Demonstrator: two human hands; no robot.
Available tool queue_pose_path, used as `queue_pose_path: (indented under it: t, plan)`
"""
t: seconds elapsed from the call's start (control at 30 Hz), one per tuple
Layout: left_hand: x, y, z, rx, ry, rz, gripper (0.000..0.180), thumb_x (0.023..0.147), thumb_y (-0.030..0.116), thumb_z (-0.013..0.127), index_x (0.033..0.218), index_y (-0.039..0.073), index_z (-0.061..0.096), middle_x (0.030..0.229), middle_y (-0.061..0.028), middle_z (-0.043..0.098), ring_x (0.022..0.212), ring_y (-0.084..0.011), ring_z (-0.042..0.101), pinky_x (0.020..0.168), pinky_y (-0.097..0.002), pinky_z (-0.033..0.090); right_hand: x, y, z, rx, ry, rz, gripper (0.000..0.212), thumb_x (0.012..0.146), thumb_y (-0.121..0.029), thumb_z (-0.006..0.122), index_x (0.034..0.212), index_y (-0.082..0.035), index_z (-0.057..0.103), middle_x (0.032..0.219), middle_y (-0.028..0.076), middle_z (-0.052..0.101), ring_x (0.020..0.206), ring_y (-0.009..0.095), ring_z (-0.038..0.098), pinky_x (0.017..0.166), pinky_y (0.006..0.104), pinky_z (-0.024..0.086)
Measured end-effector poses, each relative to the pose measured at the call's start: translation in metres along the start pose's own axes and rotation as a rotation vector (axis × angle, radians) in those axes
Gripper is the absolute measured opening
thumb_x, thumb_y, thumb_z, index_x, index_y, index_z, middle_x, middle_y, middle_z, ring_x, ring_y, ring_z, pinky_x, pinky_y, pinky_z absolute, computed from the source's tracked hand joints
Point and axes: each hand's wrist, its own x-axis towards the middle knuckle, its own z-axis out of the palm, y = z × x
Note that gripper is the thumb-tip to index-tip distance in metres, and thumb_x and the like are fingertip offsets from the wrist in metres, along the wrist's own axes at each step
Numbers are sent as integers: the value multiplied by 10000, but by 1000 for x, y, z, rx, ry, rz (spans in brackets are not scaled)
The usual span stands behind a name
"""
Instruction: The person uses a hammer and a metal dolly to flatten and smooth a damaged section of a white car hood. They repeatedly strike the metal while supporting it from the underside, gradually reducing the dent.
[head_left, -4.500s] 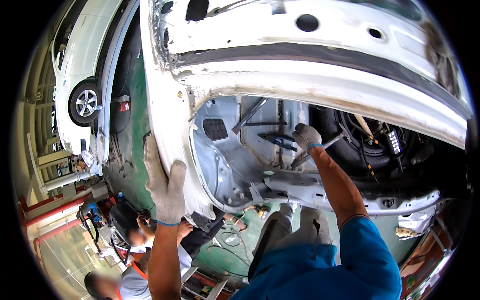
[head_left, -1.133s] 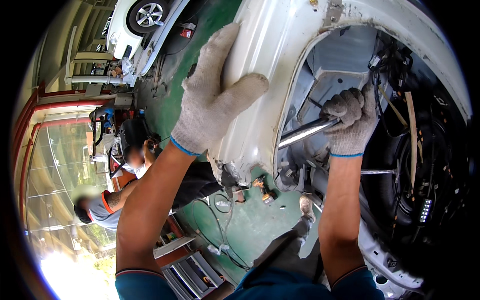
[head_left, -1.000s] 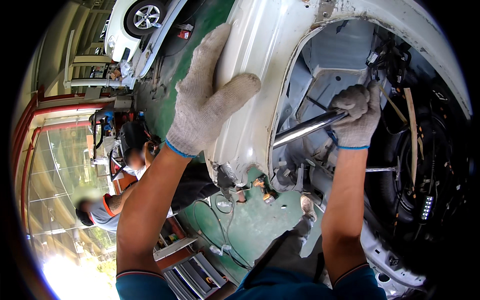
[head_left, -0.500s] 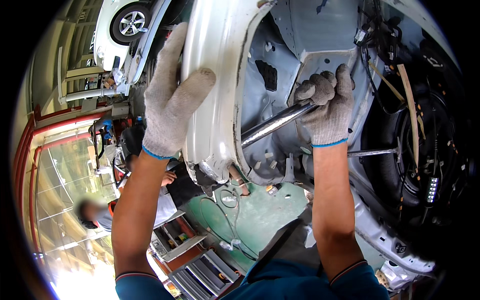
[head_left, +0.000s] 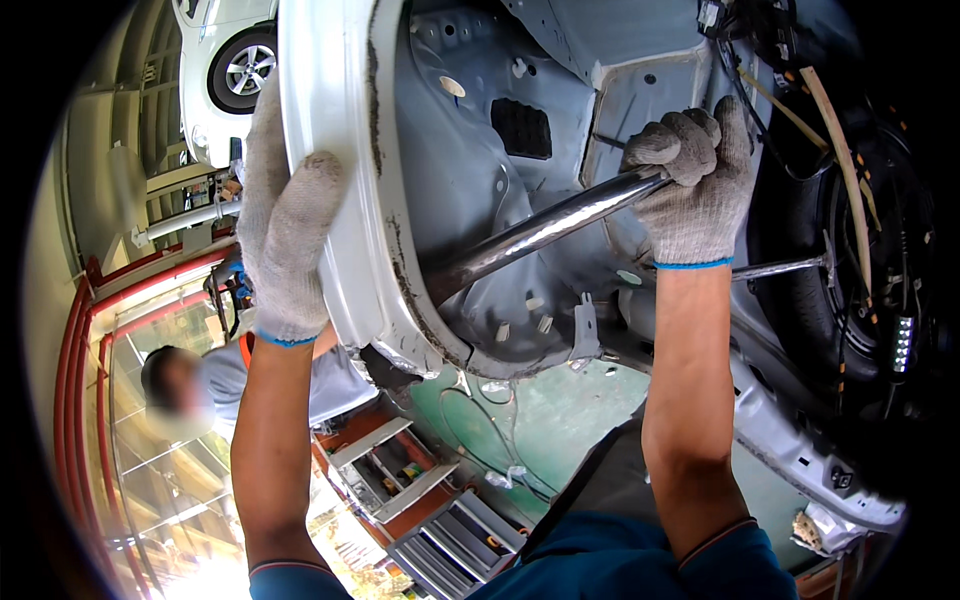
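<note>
My right hand (head_left: 695, 195), in a knitted grey-white glove with a blue cuff, is closed round the upper end of a thick, shiny metal bar (head_left: 550, 228). The bar slants down to the left across the hollow of the car body, and its lower end is lost behind the edge of a white car body panel (head_left: 335, 210). My left hand (head_left: 290, 220), gloved alike, lies against the outer face of that panel, thumb apart from the fingers. Its fingertips are partly hidden by the panel.
To the right, a tyre (head_left: 795, 310) sits in the dark interior beside dangling wires and a pale strip (head_left: 840, 170). A person (head_left: 270, 385) is at the left behind the panel. Below lie a tool cart (head_left: 400, 470) and a hose on the green floor (head_left: 575, 415). Another white car (head_left: 205, 110) stands upper left.
The view has shifted, so the panel and my left hand appear farther left. My right hand appears farther right, and more of the bar shows. Both hands keep their hold and contact.
</note>
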Motion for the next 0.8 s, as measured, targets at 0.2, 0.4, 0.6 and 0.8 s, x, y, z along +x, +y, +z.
queue_pose_path:
  t: [0.2, 0.4, 0.6, 0.8]
  plan:
    - [-3, -20, -13, -47, -40, 51, 752, 989, 267, 612, 1596, -69, 325, 1406, -166, 589, 1172, -200, 622, 1020, -316, 515, -19, 39, -4, -32, 58, 28, 491, 1077, -486, 549, 705, -166, 535, 548, -35, 371, 470, 142, 359, 644, 382, 553]
    - [-1, -16, -14, 76, -6, 225, 746, 1007, 451, 635, 1576, 16, 429, 1463, -179, 568, 1327, -260, 573, 1117, -326, 461, -27, 35, -6, -99, 8, 64, 459, 1076, -451, 571, 751, -145, 467, 611, -39, 362, 527, 115, 358, 778, 401, 575]
    - [-12, -59, -37, 216, 255, 375, 664, 986, 564, 652, 1450, 90, 604, 1496, -225, 563, 1392, -367, 547, 1185, -391, 411, -44, 29, -4, -667, 107, 113, 387, 1094, -367, 543, 831, -97, 631, 743, -18, 642, 786, 132, 706, 499, 232, 513]
    - [-138, -114, 19, -905, 410, -45, 412, 1062, 149, 557, 1465, 69, 592, 1417, -108, 659, 1176, -279, 677, 1031, -352, 535, -36, -21, 6, -1111, 182, -92, 286, 1076, -244, 542, 1216, -28, 667, 1077, 83, 744, 994, 188, 729, 882, 375, 615]
